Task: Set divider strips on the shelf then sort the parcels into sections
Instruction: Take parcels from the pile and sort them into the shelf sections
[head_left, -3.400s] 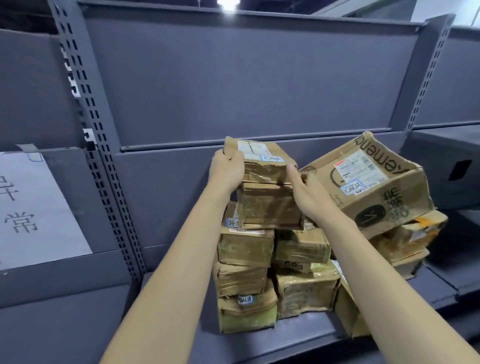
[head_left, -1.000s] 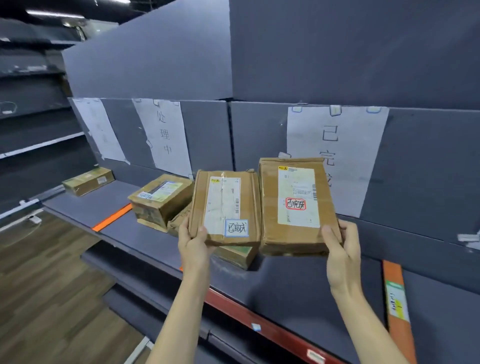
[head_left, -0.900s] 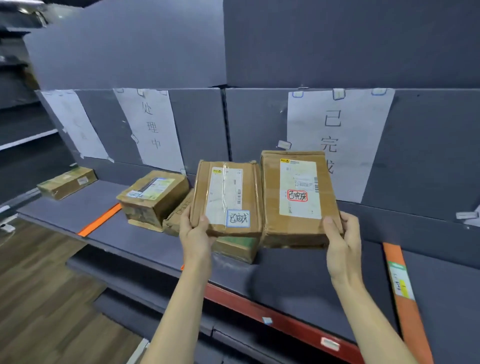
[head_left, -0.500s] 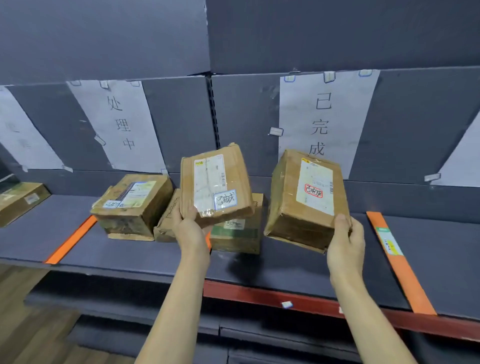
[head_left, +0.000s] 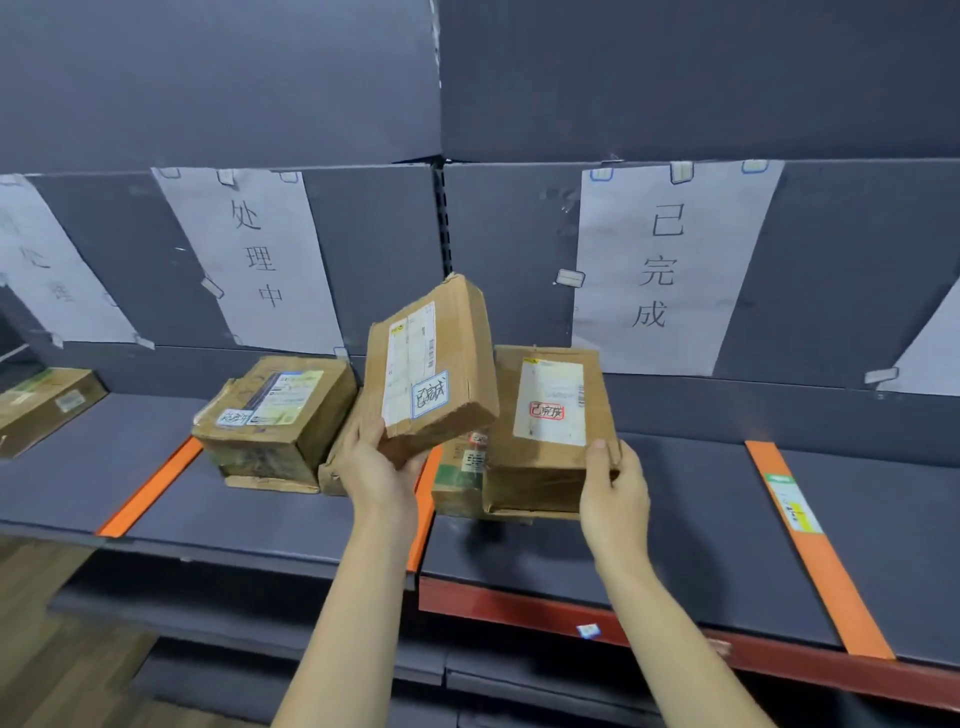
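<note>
Your right hand (head_left: 615, 486), fingers gripping the red-tagged parcel (head_left: 550, 426), has lowered it onto the shelf (head_left: 691, 525) under the 已完成 sign (head_left: 670, 265), while your left hand (head_left: 376, 462) still grips the blue-tagged parcel (head_left: 428, 364) aloft, awaiting placement

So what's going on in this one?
A person is sorting parcels on a shelf split by orange divider strips. The left hand holds one parcel tilted in the air above the middle strip. The right hand grips a second parcel, low in the section under the paper sign on the right, beside a small box there. Whether it touches the shelf is unclear. Another box sits in the section to the left.
</note>
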